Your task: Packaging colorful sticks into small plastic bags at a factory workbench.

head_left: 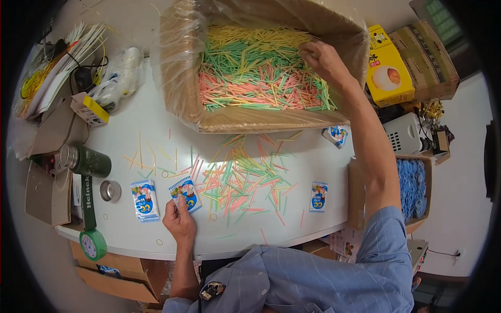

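Note:
My left hand [180,219] is closed on a blue and white packet [189,195], its thumb lying over the front, just above the white table [271,229]. Left of it lies a similar packet [144,201]. My right hand [324,58] reaches into the far right part of a big cardboard box [250,121] lined with clear plastic. Thin yellow, green and pink sticks [250,62] fill the box. The fingers of that hand are bent at the sticks, and what they hold, if anything, is too small to make out. A loose pile of sticks [242,180] covers the table's middle.
More packets lie at the right [319,197] and under my right forearm [335,136]. A dark green flask [90,160], a metal cap [109,191] and a green tape roll [93,244] stand left. At right are a yellow box [389,73] and a carton of blue items [411,188].

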Tool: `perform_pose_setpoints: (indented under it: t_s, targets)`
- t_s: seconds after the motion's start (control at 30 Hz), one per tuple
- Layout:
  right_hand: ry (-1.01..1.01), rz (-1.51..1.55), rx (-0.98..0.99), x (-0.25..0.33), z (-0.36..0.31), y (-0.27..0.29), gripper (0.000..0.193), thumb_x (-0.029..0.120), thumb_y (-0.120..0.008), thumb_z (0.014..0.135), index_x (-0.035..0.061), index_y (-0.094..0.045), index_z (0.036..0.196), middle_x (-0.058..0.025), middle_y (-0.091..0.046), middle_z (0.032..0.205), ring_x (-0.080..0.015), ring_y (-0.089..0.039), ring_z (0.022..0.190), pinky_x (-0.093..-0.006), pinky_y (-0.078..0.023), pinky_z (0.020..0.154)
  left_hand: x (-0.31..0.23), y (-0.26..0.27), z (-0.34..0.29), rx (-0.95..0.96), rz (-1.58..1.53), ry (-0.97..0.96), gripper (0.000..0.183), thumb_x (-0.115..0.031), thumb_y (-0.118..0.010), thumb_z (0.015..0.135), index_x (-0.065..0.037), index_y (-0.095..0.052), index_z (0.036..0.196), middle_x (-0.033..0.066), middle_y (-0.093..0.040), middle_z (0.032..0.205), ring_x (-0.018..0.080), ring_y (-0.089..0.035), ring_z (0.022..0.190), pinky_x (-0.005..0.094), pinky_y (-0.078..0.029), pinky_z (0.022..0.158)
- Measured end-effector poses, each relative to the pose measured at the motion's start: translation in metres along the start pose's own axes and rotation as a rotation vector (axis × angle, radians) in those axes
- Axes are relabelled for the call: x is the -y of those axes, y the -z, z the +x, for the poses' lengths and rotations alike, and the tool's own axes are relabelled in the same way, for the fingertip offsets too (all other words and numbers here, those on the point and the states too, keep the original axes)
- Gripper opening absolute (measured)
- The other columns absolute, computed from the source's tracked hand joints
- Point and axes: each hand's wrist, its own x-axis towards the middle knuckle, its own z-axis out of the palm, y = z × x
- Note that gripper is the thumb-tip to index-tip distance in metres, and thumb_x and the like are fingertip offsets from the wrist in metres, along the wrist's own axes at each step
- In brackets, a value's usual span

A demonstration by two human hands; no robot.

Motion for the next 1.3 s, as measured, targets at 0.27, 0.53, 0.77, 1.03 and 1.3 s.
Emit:
perform_pose_setpoints:
  t_s: [0.27, 0.53, 0.77, 1.03, 1.3]
  targets:
    - [0.162, -0.086, -0.025, -0.004, -0.016, -0.027, 0.029, 0.021, -0.065, 0.091, 0.0063, -0.065, 0.117, -0.0154, -0.062, 0.111, -0.0334, -0.059, 0.106, -0.0398, -0.048, 0.091, 0.002, -0.001, 0.000, 0.000, 0.027, 0.000, 0.019, -0.013, -0.061, 0.099, 0.006, -0.065, 0.102, 0.0018, -0.065, 0.080, 0.0021, -0.053, 0.068, 0.0174, -0.045, 0.060]
    - [0.150, -0.041, 0.007, 0.009, -0.024, -0.009, 0.022, 0.021, -0.066, 0.090, 0.0068, -0.068, 0.107, -0.0131, -0.064, 0.104, -0.0321, -0.061, 0.100, -0.0406, -0.050, 0.084, 0.003, -0.002, -0.001, -0.005, 0.032, -0.038, 0.020, -0.014, -0.061, 0.099, 0.006, -0.065, 0.102, 0.0027, -0.066, 0.083, 0.0028, -0.054, 0.070, 0.0184, -0.046, 0.063]
    - [-0.014, -0.024, 0.372, 0.010, -0.057, 0.022, 0.017, 0.017, -0.066, 0.088, 0.0049, -0.069, 0.100, -0.0136, -0.065, 0.096, -0.0342, -0.062, 0.092, -0.0430, -0.050, 0.080, 0.000, -0.001, -0.002, 0.018, 0.039, 0.006, 0.020, -0.015, -0.059, 0.101, 0.004, -0.064, 0.099, 0.0031, -0.067, 0.087, 0.0040, -0.056, 0.075, 0.0194, -0.047, 0.068]
    - [0.006, -0.026, 0.490, 0.015, -0.077, 0.021, 0.028, 0.017, -0.066, 0.086, 0.0052, -0.067, 0.111, -0.0162, -0.063, 0.108, -0.0337, -0.059, 0.107, -0.0417, -0.047, 0.092, -0.001, -0.001, -0.001, 0.025, 0.071, 0.001, 0.019, -0.015, -0.059, 0.101, 0.004, -0.064, 0.099, 0.0033, -0.067, 0.087, 0.0043, -0.056, 0.075, 0.0191, -0.047, 0.068]
    - [0.092, 0.073, 0.300, 0.003, -0.070, 0.034, 0.030, 0.015, -0.066, 0.085, 0.0024, -0.067, 0.112, -0.0172, -0.062, 0.107, -0.0359, -0.059, 0.107, -0.0429, -0.048, 0.094, -0.002, -0.005, -0.002, 0.019, 0.057, -0.002, 0.019, -0.015, -0.059, 0.101, 0.004, -0.064, 0.099, 0.0026, -0.066, 0.086, 0.0039, -0.054, 0.074, 0.0193, -0.047, 0.067]
